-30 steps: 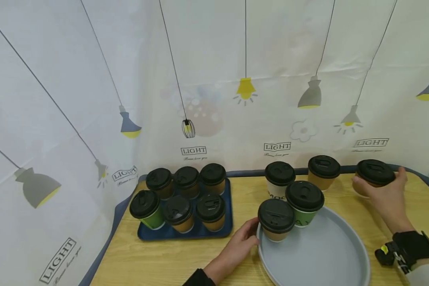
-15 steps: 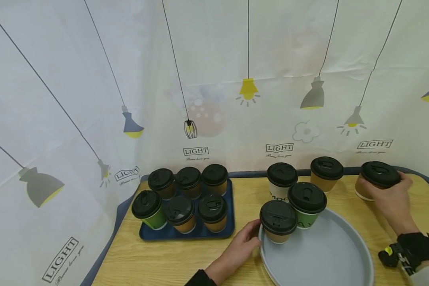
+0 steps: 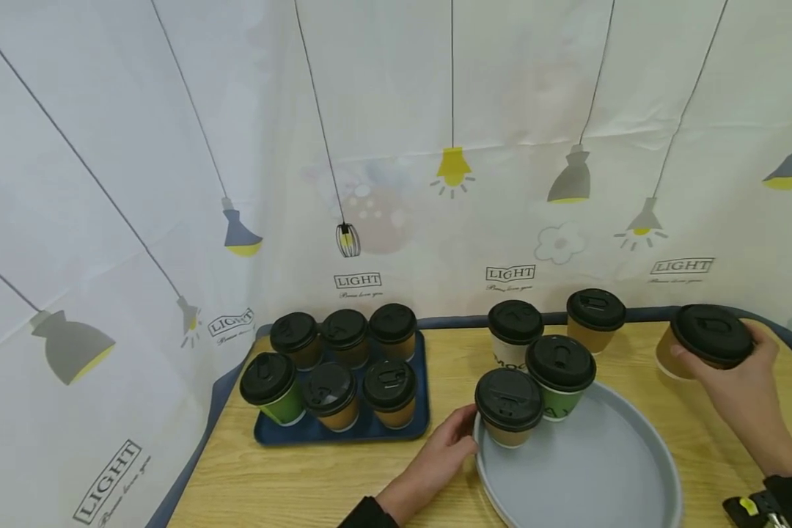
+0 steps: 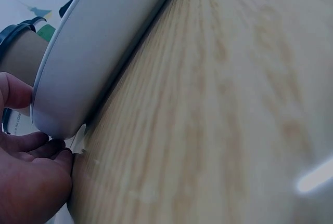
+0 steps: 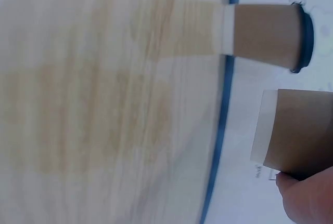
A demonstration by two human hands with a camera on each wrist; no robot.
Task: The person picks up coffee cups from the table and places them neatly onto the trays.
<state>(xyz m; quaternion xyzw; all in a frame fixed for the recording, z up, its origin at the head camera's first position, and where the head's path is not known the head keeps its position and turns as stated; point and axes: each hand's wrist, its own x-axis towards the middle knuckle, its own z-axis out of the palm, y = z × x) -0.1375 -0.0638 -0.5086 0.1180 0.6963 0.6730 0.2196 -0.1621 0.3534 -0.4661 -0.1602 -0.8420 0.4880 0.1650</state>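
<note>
My right hand [image 3: 742,396] grips a brown paper coffee cup [image 3: 713,334] with a black lid, at the back right. In the right wrist view the cup's pale base [image 5: 265,128] is raised off the table, and part of my thumb or a finger [image 5: 312,195] shows at its side. My left hand [image 3: 435,455] pinches the near-left rim of a round grey tray [image 3: 600,469]; the left wrist view has the thumb over the rim and the fingers curled under it. On that tray stand a brown lidded cup [image 3: 510,403] and a green lidded cup [image 3: 561,367].
Behind the grey tray stand a white lidded cup [image 3: 515,330] and another brown cup [image 3: 596,319]. At left, a blue rectangular tray [image 3: 343,435] bears several lidded cups in two rows. A lamp-printed curtain [image 3: 396,183] hangs behind the wooden table [image 3: 270,484].
My right hand has lifted the brown cup from the table and brought it slightly right and nearer. The left hand has kept its hold on the grey tray's rim.
</note>
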